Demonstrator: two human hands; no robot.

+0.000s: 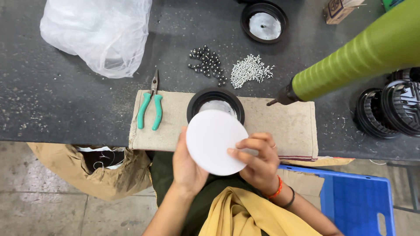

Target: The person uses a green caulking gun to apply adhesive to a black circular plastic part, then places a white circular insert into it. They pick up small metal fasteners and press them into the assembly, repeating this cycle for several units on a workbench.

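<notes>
**Two hands holding a white disc over a workbench**

We look down from head height at a person seated at a dark workbench. Nearest to us, both hands hold a flat white disc (pixel 215 142), tilted slightly toward the camera. The left hand (pixel 187 165) supports the disc from behind on its left edge, palm cupped and mostly hidden. The right hand (pixel 259 161) closes on the disc's lower right edge, fingers curled over the front face and thumb behind; it wears an orange and a dark band at the wrist.

Just beyond the disc, partly covered by it, a round black housing (pixel 215 101) with a silvery inner plate sits on a beige cloth pad (pixel 280 126). Left of the disc on the same pad lie pliers (pixel 149 107) with teal handles. Right of the disc, a green power tool (pixel 354 61) points its dark tip down at the pad.

Farther beyond the disc, a cluster of dark steel balls (pixel 208 64) and a pile of small silver screws (pixel 250 70) rest on the bench. Far beyond, a second black housing (pixel 264 21) sits near the bench's back edge, and a crumpled clear plastic bag (pixel 96 32) lies far left. Stacked black parts (pixel 393 111) sit far right of the disc.
</notes>
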